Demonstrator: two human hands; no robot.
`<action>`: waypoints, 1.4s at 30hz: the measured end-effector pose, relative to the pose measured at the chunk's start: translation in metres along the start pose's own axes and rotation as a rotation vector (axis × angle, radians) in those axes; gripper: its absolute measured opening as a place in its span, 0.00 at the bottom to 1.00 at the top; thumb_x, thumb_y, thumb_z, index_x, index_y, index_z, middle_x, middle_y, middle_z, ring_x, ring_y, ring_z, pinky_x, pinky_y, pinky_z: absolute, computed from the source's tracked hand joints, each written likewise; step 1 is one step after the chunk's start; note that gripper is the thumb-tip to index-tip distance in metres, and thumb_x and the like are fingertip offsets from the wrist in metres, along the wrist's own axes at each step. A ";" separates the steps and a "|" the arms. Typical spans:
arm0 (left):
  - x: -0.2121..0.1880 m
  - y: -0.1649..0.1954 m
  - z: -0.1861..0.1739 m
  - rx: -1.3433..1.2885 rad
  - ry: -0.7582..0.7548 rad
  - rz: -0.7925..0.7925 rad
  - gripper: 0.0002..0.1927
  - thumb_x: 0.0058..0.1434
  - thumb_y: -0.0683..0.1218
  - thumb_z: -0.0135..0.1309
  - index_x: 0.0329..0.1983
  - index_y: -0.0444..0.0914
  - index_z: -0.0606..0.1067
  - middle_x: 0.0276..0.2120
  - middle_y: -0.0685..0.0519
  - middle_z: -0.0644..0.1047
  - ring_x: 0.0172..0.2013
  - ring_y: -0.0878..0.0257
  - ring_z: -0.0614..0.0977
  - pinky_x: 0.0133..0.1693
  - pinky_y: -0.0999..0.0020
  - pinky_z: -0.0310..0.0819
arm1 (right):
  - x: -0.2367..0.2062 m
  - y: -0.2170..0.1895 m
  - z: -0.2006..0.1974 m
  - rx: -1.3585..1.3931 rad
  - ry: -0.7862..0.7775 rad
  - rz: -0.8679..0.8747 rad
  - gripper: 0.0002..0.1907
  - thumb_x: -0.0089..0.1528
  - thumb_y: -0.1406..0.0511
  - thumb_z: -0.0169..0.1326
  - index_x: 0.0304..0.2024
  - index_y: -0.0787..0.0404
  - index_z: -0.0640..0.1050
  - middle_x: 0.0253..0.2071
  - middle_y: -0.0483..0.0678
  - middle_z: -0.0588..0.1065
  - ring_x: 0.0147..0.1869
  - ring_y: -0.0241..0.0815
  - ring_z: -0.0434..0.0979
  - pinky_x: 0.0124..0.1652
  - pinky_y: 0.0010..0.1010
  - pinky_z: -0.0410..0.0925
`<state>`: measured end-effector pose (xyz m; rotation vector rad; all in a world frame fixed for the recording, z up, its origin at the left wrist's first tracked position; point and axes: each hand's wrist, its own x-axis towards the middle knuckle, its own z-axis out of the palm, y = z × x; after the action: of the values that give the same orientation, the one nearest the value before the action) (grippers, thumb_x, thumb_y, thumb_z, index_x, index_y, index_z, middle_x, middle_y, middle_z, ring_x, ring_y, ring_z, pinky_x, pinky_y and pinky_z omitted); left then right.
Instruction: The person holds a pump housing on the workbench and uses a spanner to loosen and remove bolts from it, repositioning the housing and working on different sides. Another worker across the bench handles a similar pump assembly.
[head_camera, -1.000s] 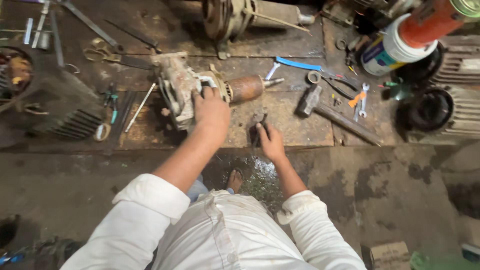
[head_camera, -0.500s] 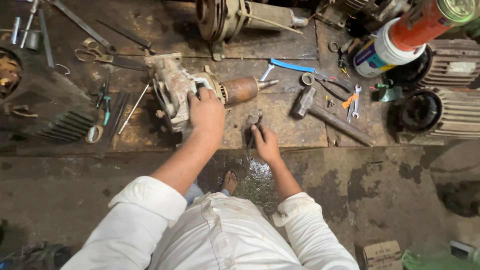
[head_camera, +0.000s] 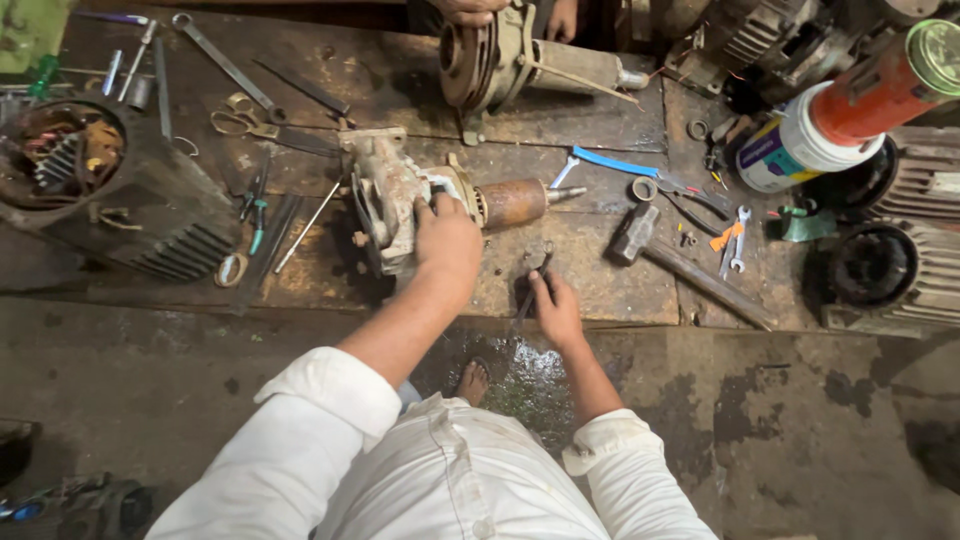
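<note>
On the worn wooden tabletop in front of me lies a rusty, grimy motor assembly, its housing to the left and a brown cylindrical armature with a short shaft poking out to the right. My left hand lies on top of the housing, fingers curled down over its upper edge and pressed close together, gripping the casting. My right hand rests near the tabletop's front edge, just right of the assembly and apart from it, fingers pinched around a dark slim hand tool; I cannot tell what kind.

Judging by how things lie, the work is midway: the armature is partly drawn out of the housing, yet the two remain joined, and the tool tip is not touching the assembly.

Around it lie a hammer, a blue-handled wrench, small spanners, scissors and a ribbed motor casing at far left. Another person's hands hold a second motor part at the far edge.
</note>
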<state>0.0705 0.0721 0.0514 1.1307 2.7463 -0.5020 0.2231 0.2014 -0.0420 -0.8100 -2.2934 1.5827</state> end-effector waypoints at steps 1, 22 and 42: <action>0.002 0.003 0.004 -0.003 0.028 -0.014 0.22 0.64 0.47 0.49 0.59 0.35 0.77 0.61 0.43 0.72 0.61 0.46 0.68 0.62 0.37 0.57 | 0.000 0.000 0.000 -0.011 -0.002 0.007 0.18 0.69 0.56 0.51 0.48 0.65 0.79 0.31 0.50 0.80 0.34 0.37 0.78 0.37 0.32 0.71; 0.002 0.004 0.004 -0.043 0.074 -0.046 0.20 0.65 0.47 0.49 0.58 0.38 0.78 0.60 0.44 0.73 0.59 0.48 0.70 0.62 0.39 0.60 | 0.000 0.000 0.000 -0.045 0.028 -0.084 0.17 0.68 0.57 0.52 0.45 0.66 0.79 0.32 0.53 0.80 0.35 0.39 0.79 0.39 0.33 0.71; -0.004 -0.002 -0.015 -0.040 0.011 -0.009 0.22 0.62 0.48 0.51 0.59 0.38 0.77 0.62 0.46 0.71 0.61 0.47 0.67 0.60 0.40 0.58 | 0.001 -0.002 0.000 -0.051 0.018 -0.056 0.17 0.68 0.57 0.52 0.46 0.65 0.79 0.33 0.54 0.81 0.36 0.40 0.79 0.40 0.33 0.71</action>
<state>0.0724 0.0738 0.0671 1.1158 2.7584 -0.4408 0.2223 0.2015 -0.0400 -0.7624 -2.3321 1.4929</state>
